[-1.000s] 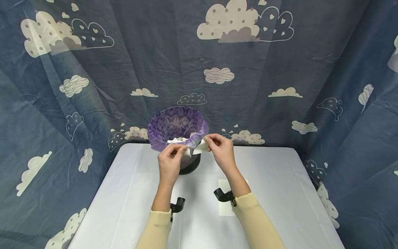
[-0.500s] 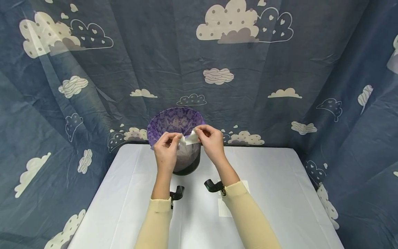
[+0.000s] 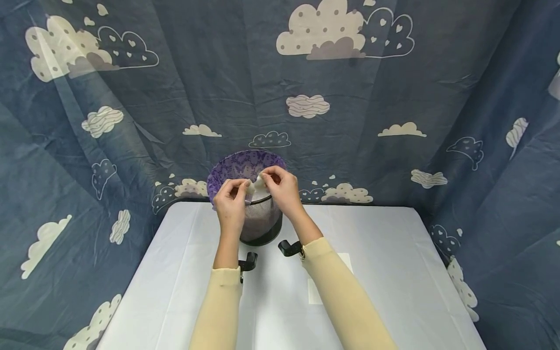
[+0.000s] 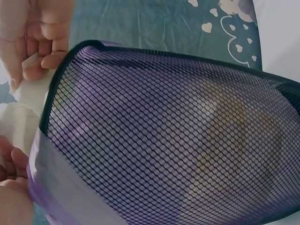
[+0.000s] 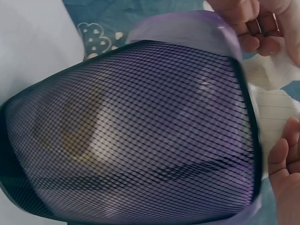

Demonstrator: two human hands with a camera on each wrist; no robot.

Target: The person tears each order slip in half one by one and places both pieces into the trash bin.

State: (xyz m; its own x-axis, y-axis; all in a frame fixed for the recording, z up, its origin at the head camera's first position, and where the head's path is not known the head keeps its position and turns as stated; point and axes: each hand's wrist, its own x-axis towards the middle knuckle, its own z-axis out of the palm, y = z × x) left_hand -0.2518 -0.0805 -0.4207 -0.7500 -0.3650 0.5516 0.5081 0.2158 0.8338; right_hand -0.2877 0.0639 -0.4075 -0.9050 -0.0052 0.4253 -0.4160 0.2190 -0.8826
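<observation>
Both hands are together over the front rim of a black mesh wastebasket (image 3: 262, 221) with a purple patterned liner (image 3: 236, 163). My left hand (image 3: 230, 206) pinches a scrap of white paper (image 5: 269, 70) between thumb and fingers. Just right of it, my right hand (image 3: 283, 192) pinches white ruled paper (image 5: 276, 112) close to the first scrap. In the left wrist view, the right hand (image 4: 42, 35) appears above and the left hand (image 4: 14, 183) below, beside the rim. Liner hangs over the rim by the left hand, while the black rim near the right hand is bare.
A pale sheet of paper (image 3: 315, 293) lies on the white table (image 3: 385, 291), partly hidden under the right sleeve. A dark blue cloud-print curtain (image 3: 245, 87) surrounds the table at the back and sides. Each wrist carries a black camera mount (image 3: 290, 248).
Both hands have moved forward and up, the right one also leftward, bringing the paper bits closer together. The liner at the basket's front right has come off the rim, baring black edge and mesh.
</observation>
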